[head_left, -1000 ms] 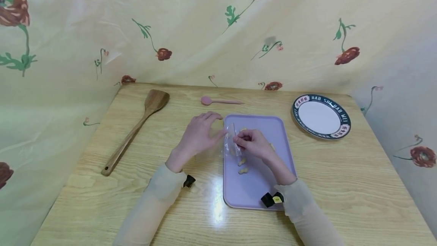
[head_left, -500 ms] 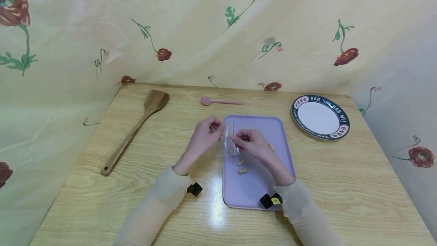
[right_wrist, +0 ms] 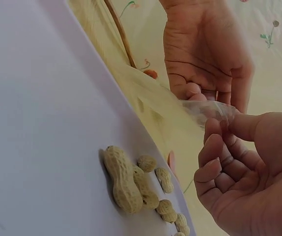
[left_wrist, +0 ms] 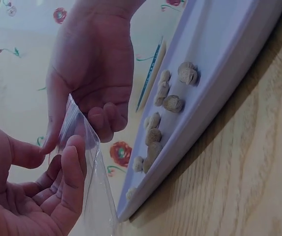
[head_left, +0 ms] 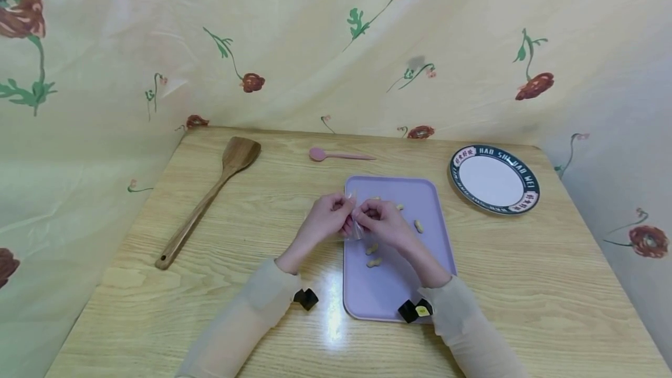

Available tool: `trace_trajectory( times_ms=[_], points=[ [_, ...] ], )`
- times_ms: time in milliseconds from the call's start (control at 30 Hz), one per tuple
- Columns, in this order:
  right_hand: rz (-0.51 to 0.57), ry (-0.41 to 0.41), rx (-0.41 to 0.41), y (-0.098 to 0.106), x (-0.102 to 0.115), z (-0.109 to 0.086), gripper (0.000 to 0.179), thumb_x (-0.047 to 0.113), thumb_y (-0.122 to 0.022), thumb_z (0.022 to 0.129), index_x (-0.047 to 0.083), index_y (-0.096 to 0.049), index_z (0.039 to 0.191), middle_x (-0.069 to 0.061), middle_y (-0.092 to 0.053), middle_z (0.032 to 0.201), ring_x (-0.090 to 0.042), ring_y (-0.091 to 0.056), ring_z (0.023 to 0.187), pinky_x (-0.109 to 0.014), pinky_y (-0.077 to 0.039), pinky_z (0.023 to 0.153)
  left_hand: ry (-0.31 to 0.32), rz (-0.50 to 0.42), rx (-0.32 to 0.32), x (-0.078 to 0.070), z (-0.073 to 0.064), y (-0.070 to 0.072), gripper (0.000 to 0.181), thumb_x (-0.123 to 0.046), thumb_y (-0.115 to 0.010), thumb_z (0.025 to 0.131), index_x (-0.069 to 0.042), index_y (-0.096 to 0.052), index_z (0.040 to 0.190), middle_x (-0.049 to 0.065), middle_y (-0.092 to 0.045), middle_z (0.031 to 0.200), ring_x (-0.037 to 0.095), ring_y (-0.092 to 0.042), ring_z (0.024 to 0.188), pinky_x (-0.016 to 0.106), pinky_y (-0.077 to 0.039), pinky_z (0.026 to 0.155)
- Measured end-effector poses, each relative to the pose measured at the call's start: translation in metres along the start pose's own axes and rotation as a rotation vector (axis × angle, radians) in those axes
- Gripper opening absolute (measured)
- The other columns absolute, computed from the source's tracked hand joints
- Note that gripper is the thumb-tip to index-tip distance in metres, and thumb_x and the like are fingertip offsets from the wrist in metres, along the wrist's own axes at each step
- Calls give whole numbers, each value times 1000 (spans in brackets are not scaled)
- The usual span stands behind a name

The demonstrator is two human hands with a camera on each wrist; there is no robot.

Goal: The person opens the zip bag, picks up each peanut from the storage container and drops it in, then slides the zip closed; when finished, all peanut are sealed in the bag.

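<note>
A clear plastic bag point(head_left: 357, 231) is held up between both hands, over the left edge of a lilac tray point(head_left: 394, 296). My right hand point(head_left: 387, 225) pinches the bag's edge between thumb and fingers. My left hand point(head_left: 328, 216) has its thumb and fingertips at the same edge, close to the right fingertips, and grips the film there. In the left wrist view the bag point(left_wrist: 99, 191) hangs below the fingers, with no contents visible. Several peanuts in their shells point(right_wrist: 123, 182) lie scattered on the tray, some partly hidden behind the hands in the head view.
On the left of the wooden table point(head_left: 262, 209) lies a wooden spatula point(head_left: 210, 197). Behind the tray is a pink spoon point(head_left: 336, 155). A white plate with a dark patterned rim point(head_left: 493, 179) sits at the back right. Flowered cloth point(head_left: 294, 45) hangs behind the table.
My left hand has moved right and its spread fingers have curled in to meet the right hand at the bag. The bag is now bunched between them. The right hand stays nearly in place.
</note>
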State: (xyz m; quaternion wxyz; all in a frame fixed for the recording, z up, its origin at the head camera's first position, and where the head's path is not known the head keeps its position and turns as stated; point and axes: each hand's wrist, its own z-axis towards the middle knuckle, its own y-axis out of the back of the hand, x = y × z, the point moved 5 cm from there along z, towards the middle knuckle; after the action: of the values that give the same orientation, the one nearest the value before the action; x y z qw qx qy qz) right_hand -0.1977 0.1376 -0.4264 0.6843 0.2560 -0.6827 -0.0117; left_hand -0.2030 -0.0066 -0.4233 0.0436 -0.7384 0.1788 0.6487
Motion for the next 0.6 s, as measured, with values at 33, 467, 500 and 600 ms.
trace_trajectory(
  times_ms=[33, 467, 500, 600],
  points=[
    [0, 0, 3, -1, 1, 0, 17, 11, -60, 100, -3, -66, 93, -4, -58, 71, -14, -50, 63, -22, -42, 57, 2, 1, -2, 1, 0, -1, 29, -26, -54, 104, -1, -64, 92, 6, -64, 70, 13, -60, 55, 41, -58, 61],
    [50, 8, 55, -7, -4, 0, 17, 12, -60, 101, -5, -63, 97, -5, -61, 73, -17, -57, 67, -28, -49, 60, 2, 54, -29, 4, 0, 0, 29, -29, -59, 101, -2, -67, 93, 5, -65, 69, 13, -61, 53, 42, -58, 61],
    [50, 9, 57, -7, -4, 1, 17, 12, -60, 101, -5, -63, 97, -5, -61, 73, -17, -57, 67, -28, -49, 60, 0, 51, -28, 4, 1, 0, 29, -29, -59, 101, -2, -67, 93, 5, -65, 69, 13, -60, 53, 42, -58, 60],
    [52, 7, 56, -8, -6, 1, 18, 13, -60, 101, -4, -63, 96, -6, -61, 73, -19, -56, 67, -27, -47, 58, 3, 23, -18, 5, 1, -1, 29, -26, -57, 102, 1, -67, 95, 6, -66, 70, 13, -60, 53, 38, -58, 58]
  ],
)
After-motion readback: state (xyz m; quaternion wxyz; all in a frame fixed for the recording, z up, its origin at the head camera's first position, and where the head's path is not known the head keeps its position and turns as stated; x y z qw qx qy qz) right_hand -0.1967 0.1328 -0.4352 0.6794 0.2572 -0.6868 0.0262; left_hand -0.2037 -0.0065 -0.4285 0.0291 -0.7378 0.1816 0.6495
